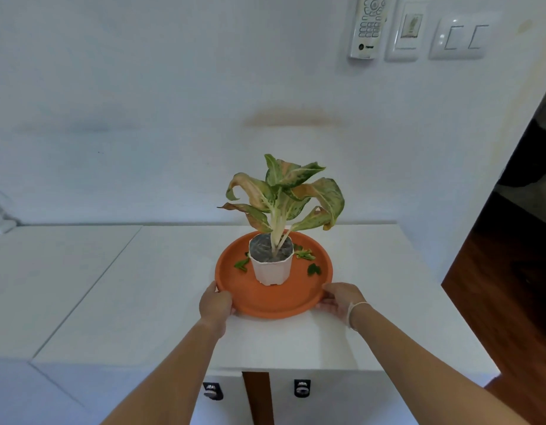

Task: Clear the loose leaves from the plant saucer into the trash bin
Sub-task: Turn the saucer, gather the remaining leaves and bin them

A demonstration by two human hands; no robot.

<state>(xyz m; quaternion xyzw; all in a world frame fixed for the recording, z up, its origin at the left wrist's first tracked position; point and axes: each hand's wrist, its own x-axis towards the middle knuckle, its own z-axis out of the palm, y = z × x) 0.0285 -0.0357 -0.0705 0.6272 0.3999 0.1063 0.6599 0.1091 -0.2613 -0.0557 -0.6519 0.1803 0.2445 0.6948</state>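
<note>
Both forearms are bare, with no sleeves reaching into view. The left hand point(215, 305) wears nothing. The right hand point(342, 299) has a thin, pale band point(356, 311) looped around its wrist. No rings or gloves show on either hand.

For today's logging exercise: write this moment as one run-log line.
left hand: grips saucer rim | right hand: grips rim | pot: on saucer | loose leaves: uncleared
</note>
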